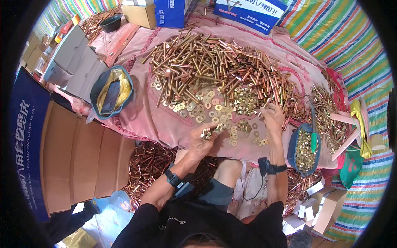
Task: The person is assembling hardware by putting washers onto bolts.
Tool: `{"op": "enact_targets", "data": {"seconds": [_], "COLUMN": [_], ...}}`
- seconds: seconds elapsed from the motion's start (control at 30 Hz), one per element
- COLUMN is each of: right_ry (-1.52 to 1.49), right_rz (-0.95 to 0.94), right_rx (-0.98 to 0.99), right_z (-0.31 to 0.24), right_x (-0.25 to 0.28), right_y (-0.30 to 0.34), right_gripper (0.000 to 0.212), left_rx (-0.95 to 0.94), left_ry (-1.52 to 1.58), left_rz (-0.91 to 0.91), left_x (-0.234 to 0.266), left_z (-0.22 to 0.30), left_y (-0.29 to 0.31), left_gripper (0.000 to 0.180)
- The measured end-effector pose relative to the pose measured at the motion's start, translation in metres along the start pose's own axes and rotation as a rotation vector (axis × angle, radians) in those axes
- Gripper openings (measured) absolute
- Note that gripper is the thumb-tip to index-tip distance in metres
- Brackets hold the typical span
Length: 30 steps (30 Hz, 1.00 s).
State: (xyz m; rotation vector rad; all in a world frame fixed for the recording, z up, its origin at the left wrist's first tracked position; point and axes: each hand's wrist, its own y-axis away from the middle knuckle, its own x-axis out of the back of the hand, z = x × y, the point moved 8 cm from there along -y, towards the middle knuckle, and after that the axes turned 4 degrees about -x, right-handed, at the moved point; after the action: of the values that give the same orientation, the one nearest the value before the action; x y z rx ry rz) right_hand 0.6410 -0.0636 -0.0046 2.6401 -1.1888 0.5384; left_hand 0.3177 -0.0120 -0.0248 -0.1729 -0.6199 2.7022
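Note:
My left hand (202, 139) is closed around several brass-coloured sleeve anchor bolts (206, 133), their ends showing at the fingers. It hovers over the near edge of the pink cloth (165, 130). Farther right, my right hand (273, 117) has its fingers pinched together at the edge of the heap; what they hold is too small to make out. Between and beyond the hands lie loose flat washers (199, 110) and a small mound of hex nuts (245, 101). Behind these, a large heap of sleeve anchor bolts (194, 53) spreads across the cloth.
A blue basin (96, 96) with a yellow bag stands at left. At right is a blue tub of nuts (305, 153) with a green-handled tool (314, 142). Cardboard boxes (87, 153) line the left side. More bolts (151, 173) lie below the cloth's edge.

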Motion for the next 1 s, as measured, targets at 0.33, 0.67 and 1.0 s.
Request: {"op": "enact_targets", "data": {"seconds": [0.33, 0.67, 1.0], "right_ry": [-0.495, -0.004, 0.191], "right_rz": [-0.293, -0.280, -0.379], "right_rx": [0.246, 0.616, 0.607], "right_z": [-0.105, -0.136, -0.121], "right_x": [-0.069, -0.085, -0.094], "right_y": [0.120, 0.150, 0.149], "right_gripper": [0.075, 0.054, 0.024], "left_rx": [-0.045, -0.025, -0.210], "left_ry": [-0.033, -0.001, -0.041], "left_rz": [0.011, 0.011, 0.077], "left_x": [0.000, 0.002, 0.007], "left_z": [0.003, 0.002, 0.009], "left_y": [-0.004, 0.000, -0.001], "left_gripper": [0.021, 0.020, 0.025]}}
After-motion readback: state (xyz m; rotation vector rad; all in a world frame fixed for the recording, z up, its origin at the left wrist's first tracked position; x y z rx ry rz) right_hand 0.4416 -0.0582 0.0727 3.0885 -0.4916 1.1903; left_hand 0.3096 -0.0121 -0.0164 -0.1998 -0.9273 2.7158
